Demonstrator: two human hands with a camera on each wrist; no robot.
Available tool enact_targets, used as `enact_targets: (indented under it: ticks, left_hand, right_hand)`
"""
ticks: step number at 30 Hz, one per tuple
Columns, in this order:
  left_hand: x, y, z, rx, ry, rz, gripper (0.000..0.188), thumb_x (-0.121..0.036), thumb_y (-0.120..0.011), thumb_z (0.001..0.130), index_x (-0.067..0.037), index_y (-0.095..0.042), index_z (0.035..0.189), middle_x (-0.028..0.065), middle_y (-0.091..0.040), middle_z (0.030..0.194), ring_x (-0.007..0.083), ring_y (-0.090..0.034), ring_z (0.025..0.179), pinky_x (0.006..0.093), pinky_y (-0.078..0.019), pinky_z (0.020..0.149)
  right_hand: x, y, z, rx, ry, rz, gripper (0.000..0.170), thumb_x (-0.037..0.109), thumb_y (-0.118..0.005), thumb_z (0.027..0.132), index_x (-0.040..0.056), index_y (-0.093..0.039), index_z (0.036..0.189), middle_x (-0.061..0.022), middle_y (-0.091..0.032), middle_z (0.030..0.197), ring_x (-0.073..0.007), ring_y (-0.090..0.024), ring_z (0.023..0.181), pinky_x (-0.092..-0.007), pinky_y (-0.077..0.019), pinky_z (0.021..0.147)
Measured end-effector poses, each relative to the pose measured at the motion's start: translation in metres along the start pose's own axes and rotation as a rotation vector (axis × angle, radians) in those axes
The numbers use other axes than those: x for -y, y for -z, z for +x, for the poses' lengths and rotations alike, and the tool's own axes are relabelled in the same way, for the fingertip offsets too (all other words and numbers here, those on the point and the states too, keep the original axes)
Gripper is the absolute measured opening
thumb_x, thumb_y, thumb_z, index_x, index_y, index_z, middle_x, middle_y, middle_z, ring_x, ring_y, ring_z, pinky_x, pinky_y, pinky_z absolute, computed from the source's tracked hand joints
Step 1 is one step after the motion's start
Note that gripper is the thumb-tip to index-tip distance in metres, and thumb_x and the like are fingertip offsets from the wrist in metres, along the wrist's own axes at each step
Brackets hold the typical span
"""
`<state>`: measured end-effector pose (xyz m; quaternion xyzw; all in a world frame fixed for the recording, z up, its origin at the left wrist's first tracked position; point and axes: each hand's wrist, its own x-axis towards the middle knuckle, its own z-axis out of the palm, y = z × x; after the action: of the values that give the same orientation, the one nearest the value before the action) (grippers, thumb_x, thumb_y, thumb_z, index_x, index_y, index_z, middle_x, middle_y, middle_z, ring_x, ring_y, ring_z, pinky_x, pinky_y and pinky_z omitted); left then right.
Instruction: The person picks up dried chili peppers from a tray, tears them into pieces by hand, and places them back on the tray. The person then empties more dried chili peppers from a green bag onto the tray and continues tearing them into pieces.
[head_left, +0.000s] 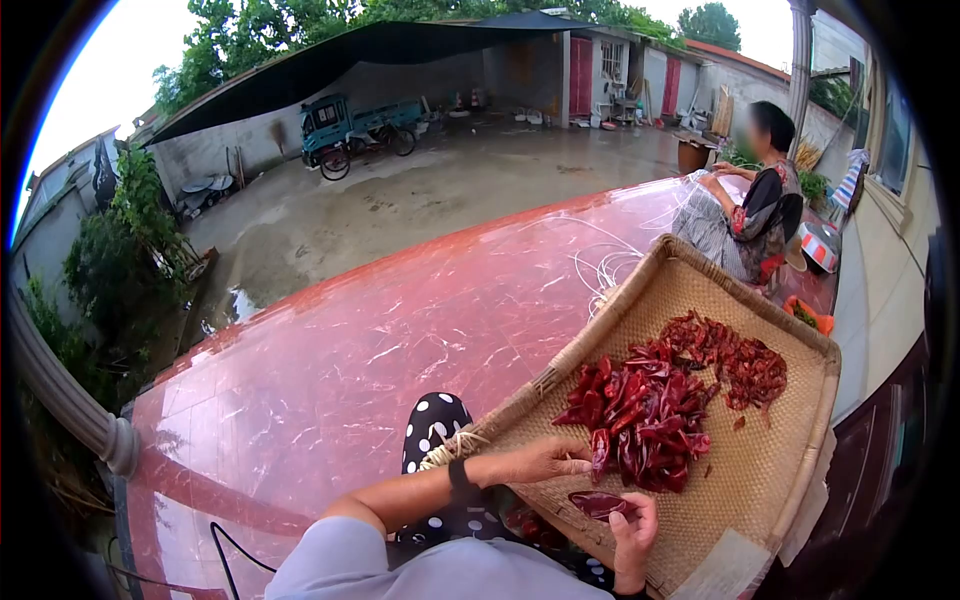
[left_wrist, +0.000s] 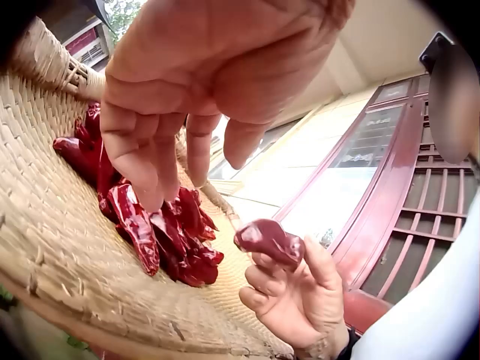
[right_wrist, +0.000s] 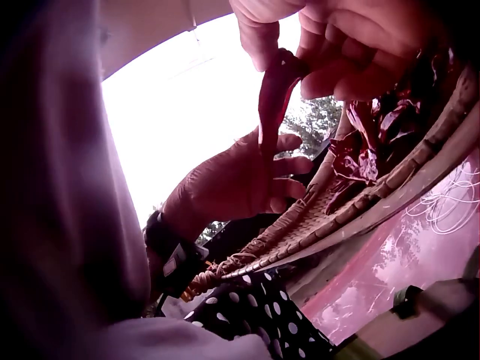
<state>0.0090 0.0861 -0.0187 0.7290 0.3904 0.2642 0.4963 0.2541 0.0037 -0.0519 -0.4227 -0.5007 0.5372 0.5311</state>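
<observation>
Between the thumb and fingers of my right hand (head_left: 635, 535) I pinch a dark red dried chili pepper (head_left: 597, 504), held over the near part of a woven tray (head_left: 520, 425). My left hand (head_left: 540, 460) reaches in from the left with its fingers extended, thumb apart. In the left wrist view its fingertips are right at a glossy chili (left_wrist: 133, 225) on the edge of the pile. That heap of whole dried chilies (head_left: 650, 410) lies mid-tray. Behind it spreads a second heap of smaller, crumpled red pieces (head_left: 740, 360).
The tray's raised rim (head_left: 560, 365) runs close beside my left forearm. Dotted trousers (head_left: 435, 425) show beneath it. Another person (head_left: 755, 205) sits beyond the tray near loose white strands (head_left: 605, 270). A blue three-wheeler (head_left: 345, 130) stands across the yard.
</observation>
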Motion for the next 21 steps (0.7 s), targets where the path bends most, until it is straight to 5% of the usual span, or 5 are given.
enact_targets:
  ticks: [3,5,8,14,21]
  left_hand:
    - [0.011,0.016,0.010,-0.144,0.060,0.359,0.029,-0.021,-0.067,0.092,-0.008,-0.064,0.118,0.0197,-0.055,0.123,0.0340,-0.057,0.111,0.0418,-0.0481,0.095]
    - [0.044,0.015,0.023,-0.350,-0.135,0.578,0.041,-0.015,-0.070,0.083,-0.010,-0.062,0.124,0.0240,-0.049,0.132,0.0416,-0.051,0.118,0.0471,-0.0471,0.097]
    - [0.058,0.009,0.041,-0.400,-0.088,0.741,0.055,-0.010,-0.071,0.077,-0.013,-0.060,0.130,0.0256,-0.047,0.136,0.0464,-0.048,0.120,0.0503,-0.0464,0.099]
    - [0.075,-0.002,0.060,-0.366,-0.066,0.919,0.058,-0.010,-0.070,0.073,-0.018,-0.059,0.130,0.0152,-0.056,0.119,0.0381,-0.052,0.103,0.0451,-0.0488,0.090]
    - [0.065,0.007,0.075,-0.370,-0.128,0.866,0.035,-0.011,-0.073,0.072,-0.009,-0.052,0.100,0.0135,-0.054,0.098,0.0336,-0.050,0.095,0.0435,-0.0454,0.079]
  right_hand:
    - [0.018,0.002,-0.004,0.308,-0.059,-0.216,0.037,0.012,-0.078,0.084,0.0000,-0.059,0.113,-0.0080,-0.066,0.097,-0.0129,-0.065,0.088,-0.0274,-0.0534,0.078]
    - [0.019,-0.004,-0.005,0.513,0.023,-0.460,0.033,0.013,-0.080,0.082,-0.0002,-0.063,0.108,-0.0097,-0.068,0.096,-0.0136,-0.068,0.086,-0.0284,-0.0538,0.075]
    - [0.042,-0.023,-0.008,0.599,0.162,-0.645,0.032,0.017,-0.077,0.082,0.0067,-0.067,0.110,-0.0129,-0.065,0.106,-0.0286,-0.066,0.091,-0.0365,-0.0540,0.079]
    - [0.040,-0.022,-0.004,0.669,0.181,-0.682,0.031,0.017,-0.075,0.082,0.0097,-0.067,0.111,-0.0131,-0.064,0.106,-0.0347,-0.065,0.094,-0.0398,-0.0539,0.079]
    - [0.013,-0.014,0.001,0.668,0.278,-0.690,0.024,0.017,-0.077,0.082,0.0104,-0.070,0.104,-0.0097,-0.067,0.100,-0.0275,-0.068,0.083,-0.0349,-0.0556,0.074]
